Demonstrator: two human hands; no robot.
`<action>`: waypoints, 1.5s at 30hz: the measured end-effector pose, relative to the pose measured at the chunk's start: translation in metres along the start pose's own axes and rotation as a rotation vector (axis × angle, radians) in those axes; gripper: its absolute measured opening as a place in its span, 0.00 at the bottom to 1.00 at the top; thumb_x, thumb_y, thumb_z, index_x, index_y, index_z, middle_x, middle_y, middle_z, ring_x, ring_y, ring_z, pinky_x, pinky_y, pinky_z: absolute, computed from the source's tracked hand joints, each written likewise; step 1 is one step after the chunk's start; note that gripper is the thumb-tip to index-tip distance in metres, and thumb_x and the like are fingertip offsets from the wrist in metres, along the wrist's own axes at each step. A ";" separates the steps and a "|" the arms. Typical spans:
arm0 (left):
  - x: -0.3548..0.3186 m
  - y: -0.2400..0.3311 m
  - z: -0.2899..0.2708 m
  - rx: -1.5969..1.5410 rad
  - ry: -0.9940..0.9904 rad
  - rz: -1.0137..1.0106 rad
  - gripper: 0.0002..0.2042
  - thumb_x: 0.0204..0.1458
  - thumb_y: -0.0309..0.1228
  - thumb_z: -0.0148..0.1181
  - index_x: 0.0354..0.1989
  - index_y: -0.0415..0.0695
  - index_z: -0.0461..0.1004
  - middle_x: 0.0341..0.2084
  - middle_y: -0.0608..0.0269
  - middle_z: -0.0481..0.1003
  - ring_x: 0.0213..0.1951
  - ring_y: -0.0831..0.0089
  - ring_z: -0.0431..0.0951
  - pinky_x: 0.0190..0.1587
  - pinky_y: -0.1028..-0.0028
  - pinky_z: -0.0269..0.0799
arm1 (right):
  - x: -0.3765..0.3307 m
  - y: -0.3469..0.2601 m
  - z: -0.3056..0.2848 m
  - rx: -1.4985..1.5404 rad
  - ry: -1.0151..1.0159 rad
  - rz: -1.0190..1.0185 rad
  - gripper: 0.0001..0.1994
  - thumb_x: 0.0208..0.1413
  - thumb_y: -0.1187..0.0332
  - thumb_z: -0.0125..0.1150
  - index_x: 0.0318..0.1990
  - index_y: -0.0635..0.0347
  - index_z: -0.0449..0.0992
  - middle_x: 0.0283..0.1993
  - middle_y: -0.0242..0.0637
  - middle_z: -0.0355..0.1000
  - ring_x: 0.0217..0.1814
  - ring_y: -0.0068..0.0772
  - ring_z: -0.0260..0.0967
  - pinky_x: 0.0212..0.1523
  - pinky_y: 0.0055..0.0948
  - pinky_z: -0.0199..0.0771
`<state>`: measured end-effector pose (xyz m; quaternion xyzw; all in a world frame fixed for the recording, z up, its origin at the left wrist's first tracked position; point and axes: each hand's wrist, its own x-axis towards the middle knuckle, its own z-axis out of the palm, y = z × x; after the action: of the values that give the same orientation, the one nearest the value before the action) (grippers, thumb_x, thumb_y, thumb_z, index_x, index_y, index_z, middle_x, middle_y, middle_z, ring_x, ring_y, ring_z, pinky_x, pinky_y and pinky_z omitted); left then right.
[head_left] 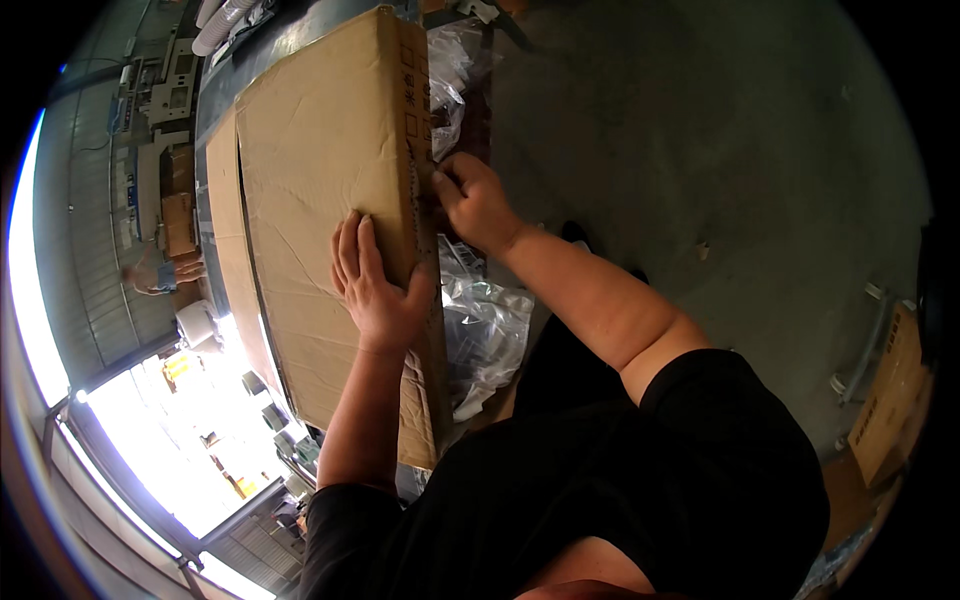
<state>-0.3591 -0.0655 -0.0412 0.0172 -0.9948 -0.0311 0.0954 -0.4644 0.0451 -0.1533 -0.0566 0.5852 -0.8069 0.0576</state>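
A large, flat brown cardboard box lies before me, with dark print along its narrow right side. My left hand rests on its top face near the right edge, fingers stretched out and thumb over the edge. At the box's narrow side, further from me, my right hand is closed, thumb and curled fingers against the cardboard. What lies between those fingers is hidden. Crumpled clear plastic wrap hangs beside the box below my hands, and more plastic shows past my right hand.
The box sits on a dark table. Grey floor stretches to the right, where another cardboard box stands by a metal bar. Far left, a person is near stacked cartons. A bright opening lies at lower left.
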 end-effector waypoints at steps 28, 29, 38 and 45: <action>0.003 0.006 0.000 0.001 -0.042 -0.028 0.41 0.40 0.33 0.64 0.67 0.37 0.57 0.66 0.44 0.58 0.69 0.44 0.54 0.69 0.51 0.47 | -0.001 0.070 0.001 0.526 0.114 0.555 0.11 0.65 0.65 0.55 0.47 0.62 0.76 0.35 0.35 0.75 0.32 0.26 0.71 0.29 0.29 0.72; 0.003 0.006 0.000 0.008 -0.044 -0.036 0.41 0.40 0.33 0.64 0.67 0.37 0.57 0.67 0.44 0.57 0.69 0.44 0.54 0.69 0.51 0.47 | -0.002 0.083 -0.004 0.380 0.209 0.541 0.11 0.65 0.65 0.55 0.46 0.62 0.76 0.35 0.35 0.75 0.33 0.27 0.72 0.28 0.28 0.72; 0.000 0.004 0.001 -0.001 -0.030 -0.011 0.42 0.41 0.33 0.65 0.68 0.38 0.55 0.67 0.45 0.57 0.69 0.44 0.53 0.69 0.50 0.46 | 0.028 0.038 -0.042 -0.647 -0.024 0.005 0.11 0.56 0.62 0.65 0.37 0.62 0.80 0.34 0.43 0.77 0.31 0.38 0.77 0.35 0.34 0.75; 0.000 0.004 -0.001 0.022 -0.043 -0.020 0.42 0.40 0.33 0.65 0.68 0.38 0.55 0.67 0.44 0.57 0.69 0.43 0.53 0.69 0.49 0.46 | 0.055 -0.025 -0.019 -0.534 0.010 -0.437 0.10 0.50 0.64 0.69 0.36 0.59 0.81 0.33 0.39 0.77 0.33 0.44 0.76 0.32 0.37 0.77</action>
<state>-0.3587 -0.0615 -0.0398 0.0274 -0.9967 -0.0217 0.0732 -0.5228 0.0621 -0.1346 -0.1896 0.7502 -0.6186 -0.1362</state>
